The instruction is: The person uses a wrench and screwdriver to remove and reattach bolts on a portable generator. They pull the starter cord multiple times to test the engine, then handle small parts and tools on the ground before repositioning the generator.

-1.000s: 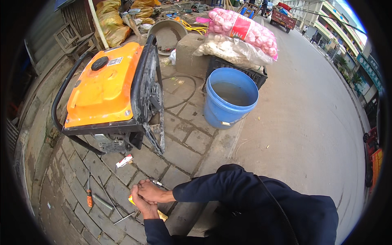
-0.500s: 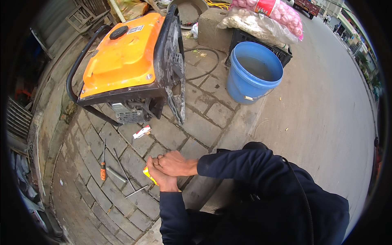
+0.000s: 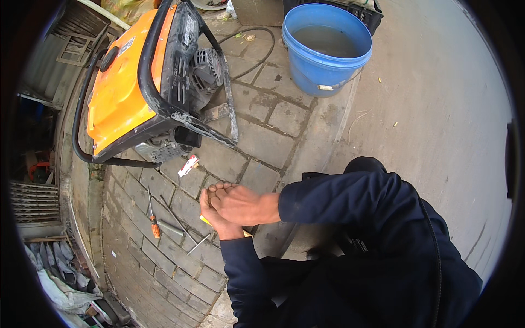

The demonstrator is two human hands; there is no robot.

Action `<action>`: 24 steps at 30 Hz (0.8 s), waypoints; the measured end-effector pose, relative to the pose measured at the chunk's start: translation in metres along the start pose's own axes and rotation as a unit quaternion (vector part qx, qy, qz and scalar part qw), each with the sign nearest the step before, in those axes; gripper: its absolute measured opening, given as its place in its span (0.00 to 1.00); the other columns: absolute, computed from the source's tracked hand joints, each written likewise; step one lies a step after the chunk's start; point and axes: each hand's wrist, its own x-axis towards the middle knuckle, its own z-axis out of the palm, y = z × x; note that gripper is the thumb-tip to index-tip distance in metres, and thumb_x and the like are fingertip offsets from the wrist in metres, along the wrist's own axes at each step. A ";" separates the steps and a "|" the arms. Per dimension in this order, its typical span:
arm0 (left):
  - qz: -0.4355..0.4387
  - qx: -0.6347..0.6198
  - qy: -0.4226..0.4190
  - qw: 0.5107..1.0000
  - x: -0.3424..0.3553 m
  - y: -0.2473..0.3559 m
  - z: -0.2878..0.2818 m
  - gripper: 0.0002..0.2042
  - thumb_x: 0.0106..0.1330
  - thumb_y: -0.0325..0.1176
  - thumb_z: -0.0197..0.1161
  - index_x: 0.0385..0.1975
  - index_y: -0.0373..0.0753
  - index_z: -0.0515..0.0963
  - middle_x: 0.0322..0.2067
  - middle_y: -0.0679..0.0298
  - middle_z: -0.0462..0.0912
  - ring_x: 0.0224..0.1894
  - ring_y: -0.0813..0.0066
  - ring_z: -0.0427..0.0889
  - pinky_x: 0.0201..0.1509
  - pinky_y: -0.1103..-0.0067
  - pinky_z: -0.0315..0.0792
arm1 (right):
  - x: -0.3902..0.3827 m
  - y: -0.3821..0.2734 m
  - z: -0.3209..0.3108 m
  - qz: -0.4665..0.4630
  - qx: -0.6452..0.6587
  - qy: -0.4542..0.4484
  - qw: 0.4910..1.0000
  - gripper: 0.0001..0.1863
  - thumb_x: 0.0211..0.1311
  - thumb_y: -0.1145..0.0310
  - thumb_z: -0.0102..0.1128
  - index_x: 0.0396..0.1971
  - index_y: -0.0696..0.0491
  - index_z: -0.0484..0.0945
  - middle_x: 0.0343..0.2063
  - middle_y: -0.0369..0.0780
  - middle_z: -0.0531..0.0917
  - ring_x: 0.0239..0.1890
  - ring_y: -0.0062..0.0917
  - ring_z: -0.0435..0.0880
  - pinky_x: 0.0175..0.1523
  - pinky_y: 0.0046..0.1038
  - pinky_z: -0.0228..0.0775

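Observation:
My right hand (image 3: 240, 204) lies over my left hand (image 3: 219, 220), both with curled fingers pressed together above the paving. Whatever they hold between them, if anything, is hidden. A yellow item (image 3: 204, 220) shows only as a sliver behind my left hand; I cannot tell whether it is touched. Left of the hands lie a screwdriver (image 3: 155, 226) with an orange handle, a T-handle wrench (image 3: 180, 221) and a short metal tube (image 3: 170, 227). Just beyond, a small red and white packet (image 3: 188, 165) rests on the bricks.
An orange generator (image 3: 121, 104) in a black tubular frame stands at the far left. A blue bucket (image 3: 307, 74) with murky water stands beyond the hands to the right, in front of a black crate (image 3: 374, 21). A dark hose (image 3: 269, 52) curves between generator and bucket.
The view has shifted, so generator and bucket sit higher and farther left in it. My hands remain clasped, with the right fingers curled further over the left.

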 end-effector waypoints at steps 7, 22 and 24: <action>0.001 0.078 -0.025 0.997 0.011 -0.018 0.009 0.13 0.71 0.42 0.57 0.32 0.39 0.74 0.34 0.58 0.78 0.44 0.60 0.76 0.57 0.66 0.71 | 0.001 0.018 -0.026 -0.022 -0.019 0.132 0.991 0.24 0.67 0.47 0.57 0.35 0.57 0.82 0.33 0.43 0.85 0.37 0.36 0.84 0.40 0.37 0.75; -0.092 0.067 -0.042 0.993 0.014 -0.038 0.018 0.17 0.73 0.45 0.52 0.36 0.35 0.77 0.41 0.55 0.80 0.50 0.55 0.77 0.62 0.64 0.69 | -0.011 0.032 -0.038 0.019 -0.027 0.004 0.999 0.18 0.58 0.63 0.59 0.41 0.63 0.79 0.38 0.50 0.84 0.39 0.38 0.86 0.42 0.35 0.78; -0.090 0.052 -0.024 0.994 0.013 -0.036 0.018 0.16 0.72 0.43 0.55 0.35 0.35 0.76 0.40 0.54 0.80 0.49 0.54 0.76 0.62 0.63 0.70 | -0.011 0.033 -0.039 0.020 -0.028 -0.014 0.999 0.18 0.56 0.65 0.60 0.42 0.63 0.78 0.39 0.51 0.84 0.39 0.39 0.86 0.43 0.34 0.79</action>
